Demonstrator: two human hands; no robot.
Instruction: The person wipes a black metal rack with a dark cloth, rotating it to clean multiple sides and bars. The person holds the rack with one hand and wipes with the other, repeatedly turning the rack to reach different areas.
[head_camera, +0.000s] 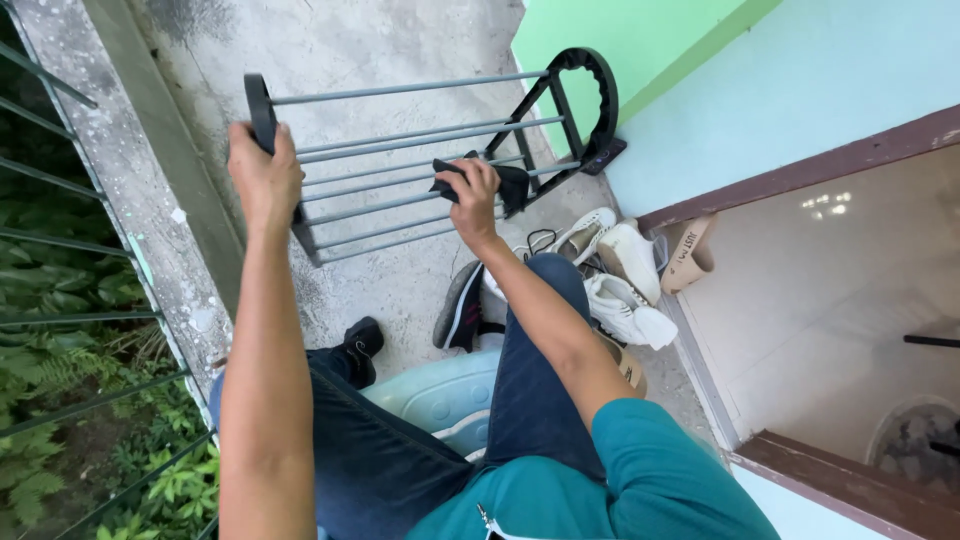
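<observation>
Nearest the camera sit the person's teal sleeve (640, 470) and dark blue jeans (400, 460), the legs bent over a pale blue plastic stool (440, 395) that shows between the knees. A foot in a black shoe (360, 345) rests on the concrete floor (390, 290) just past the left knee. Beside the right knee a dark sneaker (460, 305) stands tipped on its side, and to its right several white sneakers (625, 285) lie bunched together near the brown door frame (790, 175). Farther out, both arms reach to a shoe rack (420, 160) of grey metal bars with black plastic end pieces, which lies tilted on the floor between the concrete ledge on the left and the pale blue wall on the right. The left hand (262, 175) is closed around the rack's near black end piece. The right hand (470, 195) is clamped on a dark cloth (500, 180) and presses it against the middle bars. The hands are well apart. Beyond the ledge, green plants (60, 330) show through a metal railing.
</observation>
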